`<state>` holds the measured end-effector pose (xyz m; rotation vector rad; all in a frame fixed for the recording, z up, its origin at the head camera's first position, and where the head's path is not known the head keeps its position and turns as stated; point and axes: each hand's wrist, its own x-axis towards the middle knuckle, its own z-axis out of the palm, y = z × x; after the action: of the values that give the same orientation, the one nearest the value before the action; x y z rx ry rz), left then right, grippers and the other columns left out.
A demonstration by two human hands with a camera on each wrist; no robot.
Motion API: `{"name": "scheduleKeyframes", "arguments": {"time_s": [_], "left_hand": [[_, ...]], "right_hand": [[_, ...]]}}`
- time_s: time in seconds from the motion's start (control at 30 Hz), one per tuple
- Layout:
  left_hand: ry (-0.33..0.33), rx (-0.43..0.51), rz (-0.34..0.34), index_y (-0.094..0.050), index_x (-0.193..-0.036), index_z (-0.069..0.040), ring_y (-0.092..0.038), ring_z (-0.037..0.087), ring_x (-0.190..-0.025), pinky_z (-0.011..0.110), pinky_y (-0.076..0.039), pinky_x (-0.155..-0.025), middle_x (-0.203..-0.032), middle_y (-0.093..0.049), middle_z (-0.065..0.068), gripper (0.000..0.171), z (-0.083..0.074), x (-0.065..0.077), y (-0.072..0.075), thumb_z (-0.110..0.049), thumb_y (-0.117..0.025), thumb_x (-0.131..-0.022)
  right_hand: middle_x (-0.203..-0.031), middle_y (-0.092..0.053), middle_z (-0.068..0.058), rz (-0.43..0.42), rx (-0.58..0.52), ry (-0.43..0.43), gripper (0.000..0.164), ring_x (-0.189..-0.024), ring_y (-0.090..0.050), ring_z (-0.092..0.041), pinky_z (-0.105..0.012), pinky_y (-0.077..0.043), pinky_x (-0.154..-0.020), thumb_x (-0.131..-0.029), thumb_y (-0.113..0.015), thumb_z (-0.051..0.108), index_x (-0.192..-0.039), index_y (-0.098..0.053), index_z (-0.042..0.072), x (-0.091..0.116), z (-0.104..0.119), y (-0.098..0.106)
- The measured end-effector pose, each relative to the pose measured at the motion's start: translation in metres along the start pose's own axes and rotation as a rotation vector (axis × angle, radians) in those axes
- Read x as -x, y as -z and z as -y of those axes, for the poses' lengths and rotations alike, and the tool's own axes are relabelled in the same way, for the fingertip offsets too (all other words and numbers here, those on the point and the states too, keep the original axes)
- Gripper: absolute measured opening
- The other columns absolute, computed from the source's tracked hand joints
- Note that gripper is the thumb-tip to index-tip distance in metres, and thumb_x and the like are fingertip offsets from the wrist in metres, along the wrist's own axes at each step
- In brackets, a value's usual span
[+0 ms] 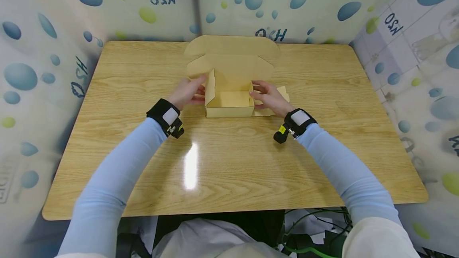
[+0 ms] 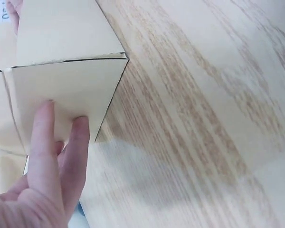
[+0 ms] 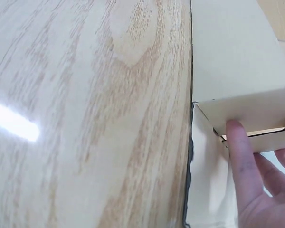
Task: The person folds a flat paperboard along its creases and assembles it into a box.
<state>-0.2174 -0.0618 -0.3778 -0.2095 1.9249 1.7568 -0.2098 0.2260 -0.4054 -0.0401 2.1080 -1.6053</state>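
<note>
A cardboard mailer box (image 1: 229, 112) stands partly folded on the table, its lid (image 1: 229, 65) raised at the back. My left hand (image 1: 189, 92) is at the box's left wall (image 1: 210, 90). In the left wrist view, two straight fingers (image 2: 42, 126) press against the outer face of that wall. My right hand (image 1: 269, 98) is at the right wall, its fingertips at the upper edge. The right wrist view shows one extended finger (image 3: 240, 147) touching the wall's outside. Beside it, an unfolded side flap (image 1: 283, 93) lies out to the right, partly beneath the hand.
The wooden table (image 1: 229, 162) has a bright light reflection in front of the box. Patterned curtains (image 1: 118, 7) surround its back and sides. Green and black cables (image 1: 308, 250) hang below the front edge.
</note>
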Motion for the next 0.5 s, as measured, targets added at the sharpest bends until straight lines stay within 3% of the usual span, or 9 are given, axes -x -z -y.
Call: {"name": "scheduleKeyframes", "arguments": {"time_s": [0.3,0.5], "left_hand": [[0.045,-0.043,0.022,-0.038,-0.134,0.003,-0.056,0.035,-0.106,0.045,-0.047,-0.096,-0.129,-0.045,0.021,0.068,0.0069,-0.0021,-0.0022,-0.048,-0.051,-0.092],[0.042,-0.082,0.018,-0.039,-0.136,0.001,-0.059,0.031,-0.098,0.042,-0.049,-0.094,-0.128,-0.049,0.019,0.069,0.0057,0.0019,-0.0047,-0.048,-0.053,-0.091]], "right_hand": [[-0.153,-0.027,-0.011,-0.017,0.000,-0.003,0.062,-0.131,-0.042,-0.028,-0.035,-0.055,-0.082,-0.096,-0.053,0.023,-0.149,-0.022,0.015,0.0002,0.0009,-0.0016],[-0.152,-0.027,-0.010,-0.030,-0.005,-0.010,0.061,-0.129,-0.044,-0.027,-0.027,-0.055,-0.072,-0.096,-0.053,0.022,-0.149,-0.023,0.016,-0.0012,0.0004,-0.0023]]}}
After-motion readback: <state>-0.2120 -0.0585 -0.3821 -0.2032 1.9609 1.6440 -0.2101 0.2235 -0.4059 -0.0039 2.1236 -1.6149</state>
